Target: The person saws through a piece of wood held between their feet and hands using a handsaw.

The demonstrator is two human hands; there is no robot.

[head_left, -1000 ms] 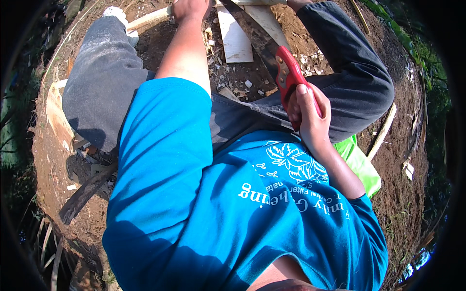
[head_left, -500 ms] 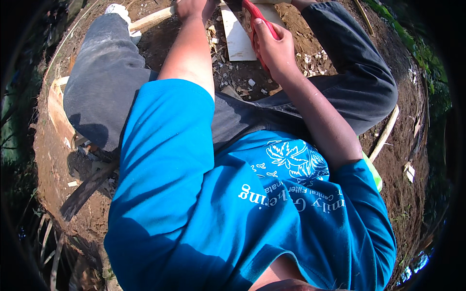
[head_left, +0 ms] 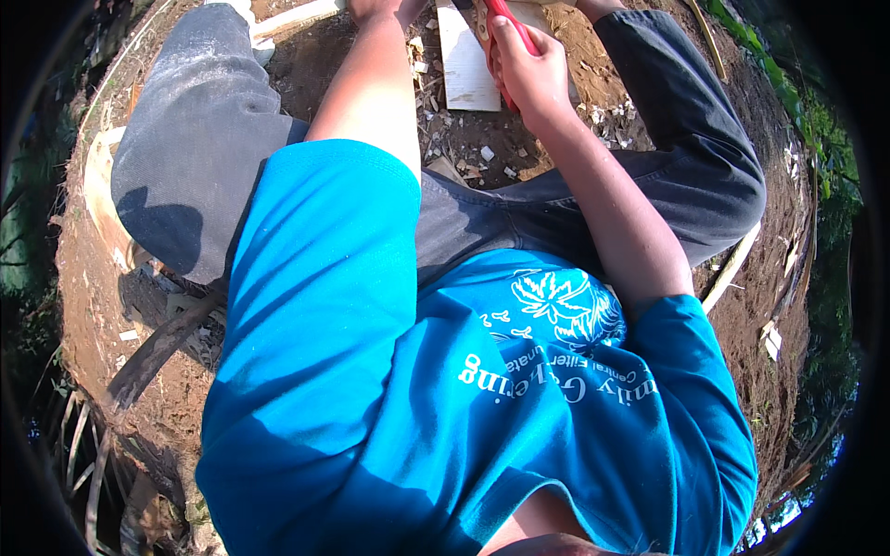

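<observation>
though the left hand's [head_left: 389, 7] hold is unclear, the right hand [head_left: 536, 78] clasps a red handle [head_left: 500, 7] upper centre, likely for control.

Right hand [head_left: 540, 83] gripping red handle [head_left: 515, 25]; left hand [head_left: 385, 8] at upper edge, beside pale stick [head_left: 295, 18].

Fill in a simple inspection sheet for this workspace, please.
Surface: bare brown soil
Job's things: red-handled saw, blade mostly out of view; pale wooden board; pale wooden pole
Clutter: wood chips scattered near the board; dark branch at left
Hands: right hand grips the saw's handle; left hand, cut off by the top edge, is beside the pole, its hold unclear
Cables: nothing seen
Surroundings: green foliage beyond the soil at right
</observation>
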